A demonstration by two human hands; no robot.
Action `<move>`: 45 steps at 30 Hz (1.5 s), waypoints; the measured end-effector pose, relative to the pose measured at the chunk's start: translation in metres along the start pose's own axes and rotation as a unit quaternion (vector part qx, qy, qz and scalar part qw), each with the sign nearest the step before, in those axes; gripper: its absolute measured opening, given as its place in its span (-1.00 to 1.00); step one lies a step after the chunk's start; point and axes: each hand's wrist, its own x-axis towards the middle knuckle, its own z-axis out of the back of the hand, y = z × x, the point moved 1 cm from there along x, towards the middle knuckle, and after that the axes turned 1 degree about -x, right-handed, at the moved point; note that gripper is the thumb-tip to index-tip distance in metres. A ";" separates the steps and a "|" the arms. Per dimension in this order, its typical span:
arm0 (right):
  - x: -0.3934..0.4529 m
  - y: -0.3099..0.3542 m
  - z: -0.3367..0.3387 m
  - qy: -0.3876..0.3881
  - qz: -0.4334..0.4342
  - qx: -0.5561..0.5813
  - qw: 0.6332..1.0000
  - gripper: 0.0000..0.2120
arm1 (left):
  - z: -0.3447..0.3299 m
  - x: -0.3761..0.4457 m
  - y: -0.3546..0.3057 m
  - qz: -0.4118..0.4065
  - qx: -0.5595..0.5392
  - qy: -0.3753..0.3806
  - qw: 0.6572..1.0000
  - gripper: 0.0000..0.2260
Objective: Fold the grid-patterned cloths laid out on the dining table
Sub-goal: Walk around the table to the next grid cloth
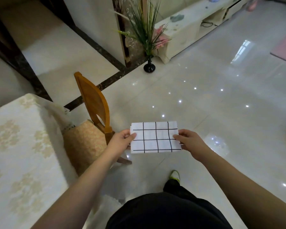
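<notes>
**Folded grid cloth held in 2 hands above the floor**

To the left of the left hand (120, 139) stands a wooden chair (94, 103) with a woven seat cushion, its back just beside that hand's knuckles. Further left is the dining table (20, 146), covered with a pale floral tablecloth. Well beyond both hands, a black vase (149, 66) of green and pink stems stands on the glossy tiled floor (221, 113). Below the hands, a shoe (175, 174) with a yellow-green edge shows. Nothing lies between the camera and the hands.

The grid-patterned cloth (155, 138), folded into a compact rectangle, hangs in the air between the hands, off the table. The left hand pinches its left edge, thumb on top. The right hand (191, 142) pinches the right edge likewise.
</notes>
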 end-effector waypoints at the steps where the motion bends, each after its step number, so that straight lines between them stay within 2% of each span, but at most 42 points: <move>1: 0.011 0.007 0.008 0.005 0.001 -0.004 1.000 -0.90 | -0.006 0.008 -0.006 0.004 -0.010 -0.007 1.000 -0.84; 8: 0.083 0.065 0.062 0.044 0.020 -0.024 0.999 -0.91 | -0.048 0.061 -0.053 0.037 -0.039 -0.066 0.996 -0.85; 11: 0.108 0.086 0.075 0.061 0.032 -0.028 0.997 -0.93 | -0.060 0.076 -0.069 0.046 -0.057 -0.092 0.993 -0.77; 16: 0.144 0.108 0.075 0.093 0.036 -0.026 0.995 -0.88 | -0.048 0.097 -0.089 0.052 -0.009 -0.122 0.991 -0.79; 25: 0.203 0.149 0.039 0.120 0.041 -0.048 0.991 -0.95 | -0.015 0.143 -0.107 0.050 -0.040 -0.178 0.982 -0.87; 32: 0.260 0.194 0.002 0.116 0.021 -0.079 0.990 -0.90 | 0.022 0.198 -0.127 0.037 -0.056 -0.207 0.976 -0.89; 40: 0.317 0.229 -0.053 0.116 0.014 -0.088 0.989 -0.90 | 0.089 0.247 -0.153 0.034 -0.070 -0.186 0.980 -0.82; 45: 0.347 0.246 -0.087 0.106 0.035 -0.094 0.989 -0.95 | 0.125 0.262 -0.159 0.026 -0.071 -0.185 0.980 -0.86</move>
